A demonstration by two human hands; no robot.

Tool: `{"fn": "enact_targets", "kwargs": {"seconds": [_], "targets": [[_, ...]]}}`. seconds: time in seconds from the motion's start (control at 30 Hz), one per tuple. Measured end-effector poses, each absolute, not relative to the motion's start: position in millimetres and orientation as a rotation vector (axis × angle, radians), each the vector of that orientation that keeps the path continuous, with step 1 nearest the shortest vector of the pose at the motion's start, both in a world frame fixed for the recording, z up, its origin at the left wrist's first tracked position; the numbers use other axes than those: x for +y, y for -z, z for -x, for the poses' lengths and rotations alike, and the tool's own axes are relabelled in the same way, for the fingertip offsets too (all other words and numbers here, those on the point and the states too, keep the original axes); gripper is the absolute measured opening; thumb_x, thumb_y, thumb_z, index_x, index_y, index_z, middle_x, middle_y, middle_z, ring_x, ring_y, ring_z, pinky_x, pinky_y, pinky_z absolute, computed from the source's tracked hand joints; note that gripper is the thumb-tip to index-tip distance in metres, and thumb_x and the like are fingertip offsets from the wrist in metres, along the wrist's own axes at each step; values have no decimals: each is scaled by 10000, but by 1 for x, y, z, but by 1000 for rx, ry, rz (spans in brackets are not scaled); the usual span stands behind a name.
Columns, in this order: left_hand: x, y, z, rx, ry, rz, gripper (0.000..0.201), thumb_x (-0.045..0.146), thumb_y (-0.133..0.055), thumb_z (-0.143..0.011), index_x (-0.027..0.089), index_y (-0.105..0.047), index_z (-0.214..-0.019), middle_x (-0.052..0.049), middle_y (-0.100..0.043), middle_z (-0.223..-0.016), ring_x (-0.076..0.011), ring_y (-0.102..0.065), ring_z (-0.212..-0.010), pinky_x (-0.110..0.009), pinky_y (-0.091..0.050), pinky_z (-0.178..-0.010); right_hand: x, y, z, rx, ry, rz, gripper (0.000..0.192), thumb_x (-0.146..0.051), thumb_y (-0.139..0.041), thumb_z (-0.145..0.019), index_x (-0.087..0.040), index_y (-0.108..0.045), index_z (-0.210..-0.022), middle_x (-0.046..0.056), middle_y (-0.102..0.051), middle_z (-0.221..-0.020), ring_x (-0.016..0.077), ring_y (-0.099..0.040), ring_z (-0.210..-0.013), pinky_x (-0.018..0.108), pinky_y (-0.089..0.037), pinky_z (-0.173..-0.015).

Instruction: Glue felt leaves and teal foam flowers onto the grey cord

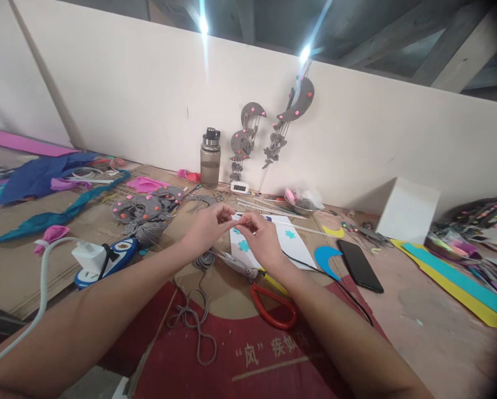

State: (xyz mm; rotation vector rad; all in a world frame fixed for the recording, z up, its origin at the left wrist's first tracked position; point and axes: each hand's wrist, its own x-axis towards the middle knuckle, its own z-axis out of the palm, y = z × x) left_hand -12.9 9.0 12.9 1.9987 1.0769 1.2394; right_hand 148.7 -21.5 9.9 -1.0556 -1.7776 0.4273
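My left hand (pixel 209 226) and my right hand (pixel 263 238) meet above a white sheet (pixel 300 252). Fingertips on both are pinched together; whatever is between them is too small to make out. Small turquoise flower shapes (pixel 243 245) lie on the sheet. Just under my right wrist rest scissors with red handles (pixel 273 318), partly hidden by the forearm, and a yellow handle (pixel 275 282) shows beside them. Grey yarn (pixel 204 259) trails in loops across the cardboard (pixel 232 299) below my left hand. To the right is a blue crescent (pixel 326 260).
A black phone (pixel 360 266) lies at the right. Behind stand a water bottle (pixel 210 160) and a small digital clock (pixel 239 187). Grey moon-shaped hangings (pixel 300 102) hang against the white wall. At left are a power strip (pixel 126 255) and a grey pompom-dotted piece (pixel 136 209).
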Motion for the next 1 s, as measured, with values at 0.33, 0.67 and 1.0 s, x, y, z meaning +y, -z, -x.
{"fn": "enact_targets", "kwargs": {"seconds": [0.33, 0.67, 1.0], "targets": [[10, -10, 14, 1011, -1278, -2045, 214, 284, -641, -738, 174, -587, -913, -29, -645, -790, -150, -595, -705, -273, -458, -655, -16, -11, -151, -1757, -767, 1090, 116, -309, -564, -792, -206, -511, -777, -33, -593, -645, 108, -539, -587, 232, -420, -576], [6, -20, 12, 862, -1241, -1691, 327, 304, -738, -636, 141, -603, -885, -37, -633, -791, -133, -584, -708, -253, -452, -668, -19, -10, -146, -1756, -843, 1078, 147, -323, -479, -823, -211, -447, -732, -51, -560, -609, 99, -493, -544, 237, -395, -570], [40, -48, 66, 1120, -926, -2058, 243, 377, -715, -636, 167, -695, -755, -24, -663, -697, -131, -550, -626, -229, -379, -582, -49, -44, -145, -2222, -581, 1144, 195, -232, -393, -892, -204, -524, -750, -21, -592, -705, 114, -525, -656, 246, -359, -624]]}}
